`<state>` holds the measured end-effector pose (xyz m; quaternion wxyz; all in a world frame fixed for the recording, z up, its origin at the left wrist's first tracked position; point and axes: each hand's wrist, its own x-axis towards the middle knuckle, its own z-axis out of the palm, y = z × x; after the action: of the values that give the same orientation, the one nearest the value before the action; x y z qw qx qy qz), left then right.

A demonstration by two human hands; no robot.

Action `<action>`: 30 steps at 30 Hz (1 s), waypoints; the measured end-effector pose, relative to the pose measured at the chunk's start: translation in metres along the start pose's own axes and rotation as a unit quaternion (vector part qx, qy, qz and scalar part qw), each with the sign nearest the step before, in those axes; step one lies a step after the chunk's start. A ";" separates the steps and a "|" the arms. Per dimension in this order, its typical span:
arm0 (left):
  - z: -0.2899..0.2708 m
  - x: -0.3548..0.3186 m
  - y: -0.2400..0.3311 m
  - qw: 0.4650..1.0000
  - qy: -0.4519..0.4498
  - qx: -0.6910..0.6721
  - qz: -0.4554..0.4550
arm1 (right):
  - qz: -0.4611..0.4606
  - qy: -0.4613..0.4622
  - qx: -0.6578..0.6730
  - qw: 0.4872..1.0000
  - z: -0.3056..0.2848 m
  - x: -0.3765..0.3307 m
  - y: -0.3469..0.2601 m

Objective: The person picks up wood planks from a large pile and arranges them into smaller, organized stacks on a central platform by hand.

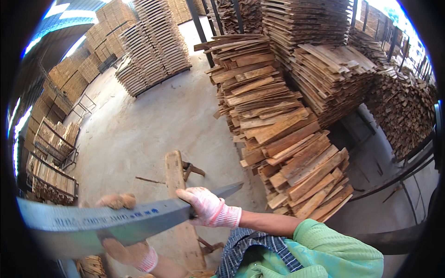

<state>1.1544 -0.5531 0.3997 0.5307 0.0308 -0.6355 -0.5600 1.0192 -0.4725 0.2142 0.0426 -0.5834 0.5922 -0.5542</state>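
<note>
Both my hands hold a long, flat grey steel band, which looks like a bandsaw blade (153, 214), across the front of my body. It is widest at the left edge of view and narrows to a point on the right. My left hand (125, 254), in a brown-palmed glove with a pink cuff, wraps the blade from behind, fingers over the upper edge and the rest below. My right hand (206, 206), in a white and pink glove, is closed around the narrower part. Beneath the blade stands a narrow wooden bench (174, 169).
A long row of loose boards (278, 129) lies to my right. Behind it rise taller board stacks (308, 23). A slatted timber stack (155, 51) stands ahead on the concrete floor (139, 125). Metal racks with wood (53, 153) line the left. A thin stick (149, 180) lies by the bench.
</note>
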 end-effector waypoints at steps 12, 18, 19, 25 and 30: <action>-0.112 0.197 -0.164 0.995 -0.052 -0.080 -0.022 | 0.043 -0.064 0.009 0.997 0.049 0.213 0.137; -0.107 0.303 -0.232 0.989 -0.128 -0.066 0.024 | 0.062 -0.133 0.008 0.989 0.051 0.316 0.224; -0.101 0.318 -0.243 0.991 -0.112 -0.067 0.020 | 0.047 -0.118 0.016 0.992 0.049 0.333 0.241; -0.116 0.406 -0.319 0.992 -0.098 -0.067 -0.038 | -0.020 -0.115 0.066 0.991 0.037 0.440 0.338; -0.084 0.491 -0.408 0.993 -0.070 -0.075 -0.055 | 0.032 -0.171 0.059 0.983 0.014 0.533 0.422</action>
<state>0.7737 -1.0720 0.3941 0.4542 -0.0132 -0.6242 -0.6356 0.5892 -0.9985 0.2290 0.1951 -0.6469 0.5607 -0.4786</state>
